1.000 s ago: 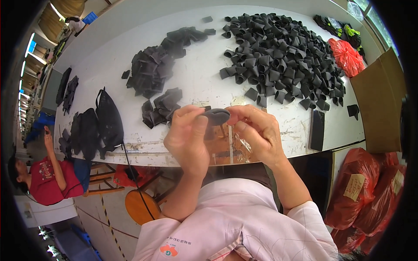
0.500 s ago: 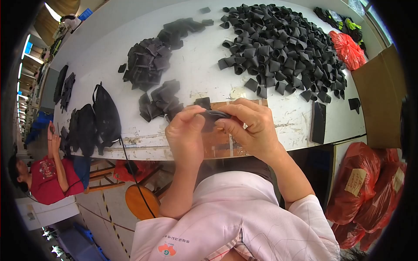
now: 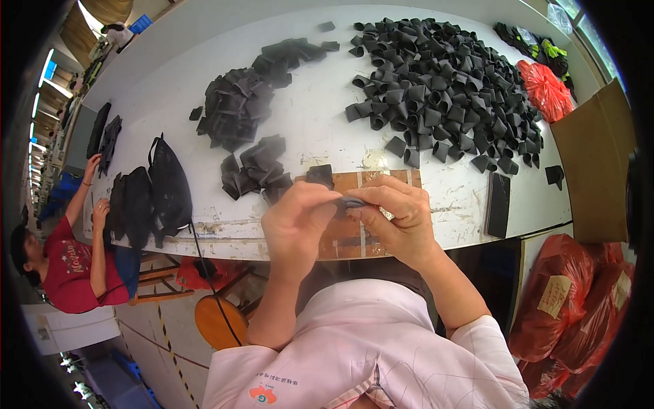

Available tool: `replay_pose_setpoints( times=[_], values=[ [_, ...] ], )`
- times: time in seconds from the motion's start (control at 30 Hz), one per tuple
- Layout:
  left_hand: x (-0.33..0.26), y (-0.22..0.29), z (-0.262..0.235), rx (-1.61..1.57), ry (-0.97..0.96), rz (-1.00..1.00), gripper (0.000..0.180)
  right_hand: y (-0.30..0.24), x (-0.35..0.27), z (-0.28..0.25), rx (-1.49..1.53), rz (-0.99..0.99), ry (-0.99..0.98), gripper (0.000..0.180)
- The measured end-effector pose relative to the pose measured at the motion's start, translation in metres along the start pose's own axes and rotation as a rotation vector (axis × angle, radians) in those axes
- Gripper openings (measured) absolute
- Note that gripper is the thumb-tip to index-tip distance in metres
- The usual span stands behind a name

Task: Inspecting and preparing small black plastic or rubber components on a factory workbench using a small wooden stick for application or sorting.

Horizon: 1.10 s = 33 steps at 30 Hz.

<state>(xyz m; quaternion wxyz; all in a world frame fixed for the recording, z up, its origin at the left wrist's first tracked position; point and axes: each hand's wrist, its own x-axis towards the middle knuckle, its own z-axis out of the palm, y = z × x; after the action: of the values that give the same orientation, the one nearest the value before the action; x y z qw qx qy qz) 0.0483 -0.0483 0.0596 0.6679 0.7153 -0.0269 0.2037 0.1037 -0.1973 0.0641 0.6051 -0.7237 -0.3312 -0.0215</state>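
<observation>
Left hand (image 3: 296,228) and right hand (image 3: 400,221) pinched narrow, fingertips gripping one small dark piece (image 3: 352,202) between them. Piece sits above brown board (image 3: 346,235) at desk (image 3: 463,211) front edge; black loop pile (image 3: 443,95) beyond, to the right.

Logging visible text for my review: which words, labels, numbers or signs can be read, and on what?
No wording copied, only where it stands:
Pale pink shirt: small dark lettering near an orange-red emblem.
Co-worker's red shirt: pale lettering.
Tan label on a red bag: marks too small to read.
Second tan label: too blurred to read.
</observation>
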Motion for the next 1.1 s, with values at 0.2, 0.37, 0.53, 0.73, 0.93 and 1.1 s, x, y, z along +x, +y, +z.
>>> replay_pose_setpoints(
  times=[0.2, 0.37, 0.53, 0.73, 0.93, 1.1],
  values=[
    [0.0, -0.018, -0.004, -0.091, 0.008, -0.028, 0.007, 0.008, -0.003, 0.01, -0.133, -0.057, 0.057, 0.017],
    [0.007, -0.006, 0.005, -0.119, 0.056, -0.054, 0.009, 0.012, -0.004, 0.011, -0.161, -0.044, 0.081, 0.014],
    [0.01, -0.011, -0.005, -0.108, -0.072, -0.041, 0.01, -0.005, 0.001, 0.006, -0.3, -0.066, 0.048, 0.014],
    [0.007, -0.019, -0.003, -0.125, -0.052, -0.004, 0.01, 0.008, -0.003, 0.011, -0.412, -0.196, 0.022, 0.022],
    [0.01, -0.007, -0.001, 0.011, -0.071, 0.054, 0.009, 0.019, -0.009, 0.021, -0.353, -0.282, 0.145, 0.025],
    [0.015, -0.01, -0.001, 0.047, -0.109, 0.021, 0.014, 0.019, -0.005, 0.016, -0.476, -0.313, 0.149, 0.014]
  ],
)
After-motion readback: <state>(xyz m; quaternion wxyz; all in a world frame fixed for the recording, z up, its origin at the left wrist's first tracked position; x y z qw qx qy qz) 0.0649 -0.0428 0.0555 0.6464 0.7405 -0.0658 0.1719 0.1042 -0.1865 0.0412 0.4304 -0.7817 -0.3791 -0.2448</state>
